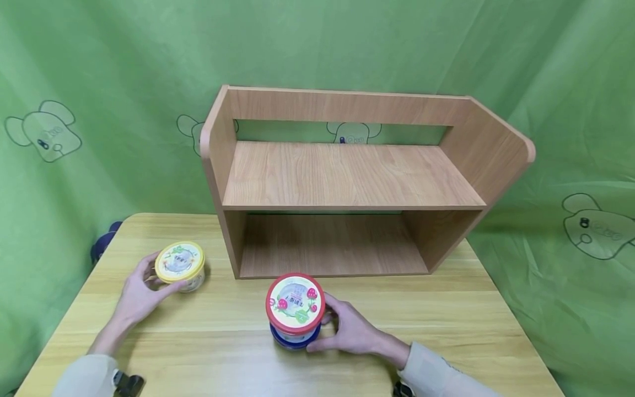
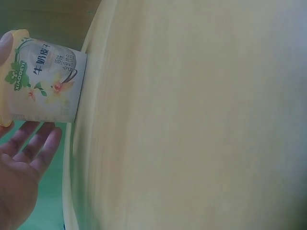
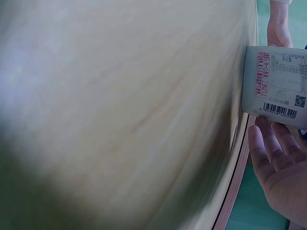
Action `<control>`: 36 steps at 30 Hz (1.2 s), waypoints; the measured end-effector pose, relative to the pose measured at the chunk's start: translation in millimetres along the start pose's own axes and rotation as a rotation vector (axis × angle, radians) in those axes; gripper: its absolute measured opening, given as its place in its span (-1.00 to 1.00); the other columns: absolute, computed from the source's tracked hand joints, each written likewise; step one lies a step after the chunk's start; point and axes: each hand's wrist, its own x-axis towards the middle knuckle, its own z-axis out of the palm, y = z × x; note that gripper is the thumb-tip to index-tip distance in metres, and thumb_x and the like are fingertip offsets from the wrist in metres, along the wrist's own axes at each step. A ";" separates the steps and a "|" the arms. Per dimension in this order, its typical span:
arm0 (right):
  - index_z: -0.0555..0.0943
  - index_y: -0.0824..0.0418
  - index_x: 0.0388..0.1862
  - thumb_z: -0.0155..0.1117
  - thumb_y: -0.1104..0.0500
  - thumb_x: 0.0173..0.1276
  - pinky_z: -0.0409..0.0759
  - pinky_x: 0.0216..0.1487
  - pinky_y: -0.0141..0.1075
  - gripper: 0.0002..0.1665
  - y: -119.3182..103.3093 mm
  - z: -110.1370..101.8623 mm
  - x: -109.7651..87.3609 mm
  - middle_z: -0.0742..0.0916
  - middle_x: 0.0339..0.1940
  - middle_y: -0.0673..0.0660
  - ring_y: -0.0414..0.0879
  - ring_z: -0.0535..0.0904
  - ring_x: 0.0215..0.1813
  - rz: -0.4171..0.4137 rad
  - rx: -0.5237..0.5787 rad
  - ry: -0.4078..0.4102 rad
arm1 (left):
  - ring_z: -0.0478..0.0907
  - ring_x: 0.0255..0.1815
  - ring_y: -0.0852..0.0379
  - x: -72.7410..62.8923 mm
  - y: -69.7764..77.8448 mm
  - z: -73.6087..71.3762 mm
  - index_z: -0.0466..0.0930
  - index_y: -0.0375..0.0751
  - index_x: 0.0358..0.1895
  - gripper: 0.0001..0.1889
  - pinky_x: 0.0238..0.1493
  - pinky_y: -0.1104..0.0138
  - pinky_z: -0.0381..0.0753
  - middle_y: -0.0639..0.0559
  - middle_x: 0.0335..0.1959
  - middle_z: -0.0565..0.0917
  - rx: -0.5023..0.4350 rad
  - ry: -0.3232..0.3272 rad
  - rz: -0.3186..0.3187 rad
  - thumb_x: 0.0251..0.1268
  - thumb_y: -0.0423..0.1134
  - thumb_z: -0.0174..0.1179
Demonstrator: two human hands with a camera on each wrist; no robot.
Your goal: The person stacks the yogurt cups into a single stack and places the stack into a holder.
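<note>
On the left of the table, my left hand (image 1: 141, 295) holds a small tub with a yellow lid (image 1: 179, 260), thumb at its near side and fingers at its far left. Its printed side, with flowers and a green logo, faces the left wrist view. Nearer the middle, a tub with a red lid (image 1: 295, 302) is stacked on a tub with a blue lid (image 1: 296, 344). My right hand (image 1: 349, 329) grips the blue-lidded tub from the right, its thumb at the near edge. The right wrist view shows this tub's barcoded side (image 3: 276, 84); the thumb is hidden there.
A two-tier wooden shelf (image 1: 352, 176) stands at the back of the wooden table (image 1: 223, 364), behind the stacked tubs. A green curtain (image 1: 124, 82) with printed cartoon heads hangs behind and on both sides. A dark blue object (image 1: 103, 242) shows beyond the table's left edge.
</note>
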 end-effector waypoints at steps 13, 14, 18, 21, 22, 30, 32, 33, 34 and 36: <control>0.31 -0.18 0.62 0.73 -0.08 0.09 0.43 0.53 -0.15 0.15 -1.0 -0.6 -0.1 0.65 0.42 -0.21 -0.15 0.57 0.39 -0.001 -0.007 0.003 | 0.35 -0.03 0.78 -9.4 5.4 -2.1 0.22 -0.37 0.58 0.00 0.01 0.80 0.41 -0.41 0.38 0.53 -0.028 0.037 0.016 0.12 -0.22 0.61; 0.31 -0.18 0.62 0.73 -0.08 0.09 0.43 0.53 -0.15 0.15 -1.0 -0.4 -0.2 0.65 0.42 -0.21 -0.14 0.58 0.39 0.001 -0.007 0.003 | 0.34 -0.02 0.78 -10.0 6.4 -2.6 0.21 -0.38 0.58 0.01 0.01 0.80 0.41 -0.42 0.38 0.53 -0.024 0.035 0.015 0.12 -0.21 0.61; 0.32 -0.18 0.61 0.73 -0.08 0.08 0.42 0.54 -0.10 0.15 -0.8 -0.1 -0.7 0.65 0.42 -0.21 -0.14 0.57 0.40 0.005 -0.004 0.005 | 0.33 0.00 0.78 -12.3 10.8 -3.0 0.20 -0.36 0.59 0.02 0.04 0.78 0.41 -0.41 0.38 0.53 -0.020 0.031 0.023 0.10 -0.22 0.62; 0.32 -0.19 0.61 0.73 -0.08 0.09 0.43 0.53 -0.09 0.15 -0.7 -0.1 -1.0 0.65 0.41 -0.22 -0.14 0.58 0.39 0.004 -0.007 0.006 | 0.34 0.02 0.78 -14.2 15.4 -2.2 0.21 -0.36 0.59 0.03 0.04 0.77 0.43 -0.42 0.37 0.54 -0.021 0.031 0.039 0.07 -0.23 0.63; 0.32 -0.19 0.61 0.73 -0.08 0.08 0.43 0.53 -0.09 0.15 -0.8 -0.1 -1.0 0.65 0.41 -0.22 -0.14 0.58 0.38 0.004 -0.006 0.006 | 0.34 0.02 0.78 -14.9 16.9 -1.8 0.21 -0.36 0.59 0.04 0.04 0.77 0.43 -0.43 0.37 0.54 -0.023 0.030 0.047 0.06 -0.24 0.64; 0.31 -0.20 0.61 0.73 -0.07 0.09 0.45 0.50 -0.14 0.14 -1.7 -0.2 -1.2 0.65 0.41 -0.23 -0.16 0.58 0.37 -0.001 0.001 0.005 | 0.38 0.06 0.75 -21.1 33.3 0.3 0.27 -0.36 0.55 0.03 0.06 0.81 0.41 -0.38 0.33 0.59 -0.041 0.048 0.115 -0.02 -0.30 0.66; 0.32 -0.20 0.61 0.73 -0.06 0.10 0.44 0.50 -0.15 0.14 -2.1 -0.3 -1.2 0.65 0.41 -0.23 -0.16 0.57 0.37 -0.002 0.000 0.005 | 0.39 0.07 0.75 -22.8 37.3 1.0 0.28 -0.35 0.54 0.03 0.06 0.80 0.41 -0.36 0.31 0.60 -0.041 0.053 0.126 -0.04 -0.31 0.67; 0.32 -0.20 0.61 0.73 -0.06 0.10 0.44 0.50 -0.15 0.14 -2.2 -0.3 -1.3 0.65 0.41 -0.23 -0.16 0.57 0.37 -0.003 0.000 0.004 | 0.39 0.06 0.74 -23.7 39.6 1.3 0.29 -0.35 0.54 0.03 0.06 0.80 0.42 -0.36 0.31 0.61 -0.041 0.055 0.130 -0.05 -0.31 0.67; 0.32 -0.21 0.61 0.73 -0.07 0.10 0.44 0.50 -0.15 0.14 -2.3 -0.3 -1.3 0.65 0.41 -0.23 -0.16 0.57 0.37 -0.003 -0.001 0.004 | 0.40 0.07 0.74 -24.5 41.9 1.7 0.30 -0.34 0.54 0.03 0.06 0.79 0.42 -0.35 0.30 0.61 -0.041 0.057 0.133 -0.06 -0.31 0.68; 0.32 -0.20 0.61 0.73 -0.06 0.09 0.45 0.50 -0.14 0.14 -2.4 -0.3 -1.2 0.65 0.41 -0.23 -0.16 0.58 0.37 -0.005 -0.001 0.004 | 0.41 0.07 0.72 -26.4 47.1 2.9 0.31 -0.33 0.53 0.02 0.06 0.78 0.43 -0.32 0.29 0.61 -0.044 0.057 0.141 -0.07 -0.31 0.68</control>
